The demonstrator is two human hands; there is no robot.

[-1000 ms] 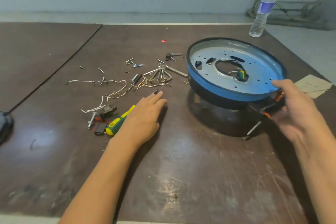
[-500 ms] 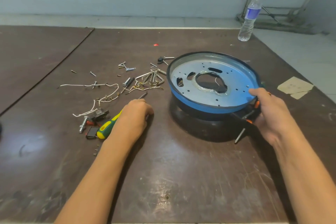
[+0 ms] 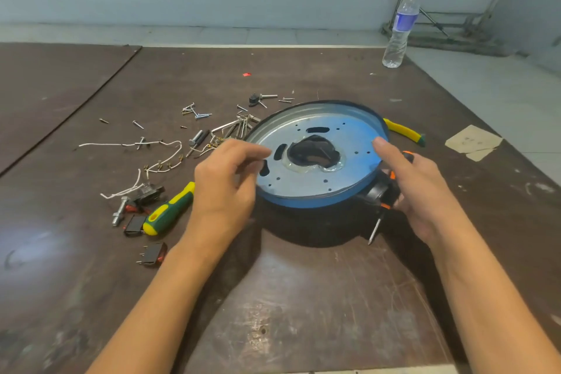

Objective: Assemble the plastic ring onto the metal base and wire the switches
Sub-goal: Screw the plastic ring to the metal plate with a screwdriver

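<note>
Bare dark desk (image 3: pixel 303 297) is seen at the bottom of the frame, crossed by 2 forearms that enter from the lower corners. Left of the lower centre, 1 black rocker switch (image 3: pixel 151 253) with a red face is laid alone, and a little farther up, 2 more switches (image 3: pixel 133 225) are grouped with a bolt (image 3: pixel 120 211) and a green-yellow screwdriver (image 3: pixel 170 209). The left hand (image 3: pixel 226 179) is held at the left rim of the metal base (image 3: pixel 303 185), its fingers curled with the tips over the plate; whether anything is gripped cannot be told. The right hand (image 3: pixel 425 191) is closed round an orange-black screwdriver (image 3: pixel 379 196), whose tip is pointed down at the desk, while the thumb is laid straight on the right rim. The base, a round blue-coated plate with an irregular middle opening, is placed at the centre of the frame, and the black plastic ring (image 3: pixel 303 214) is seen beneath its blue edge. Left of the base, white wires (image 3: pixel 106 144), hex keys (image 3: pixel 233 127) and screws (image 3: pixel 197 114) are scattered. Behind the right rim a yellow-green handle (image 3: pixel 403 132) is partly hidden, and a paper scrap (image 3: pixel 473 141) is laid farther right. A water bottle (image 3: pixel 400 27) is stood upright at the upper right, at the desk's far edge.
</note>
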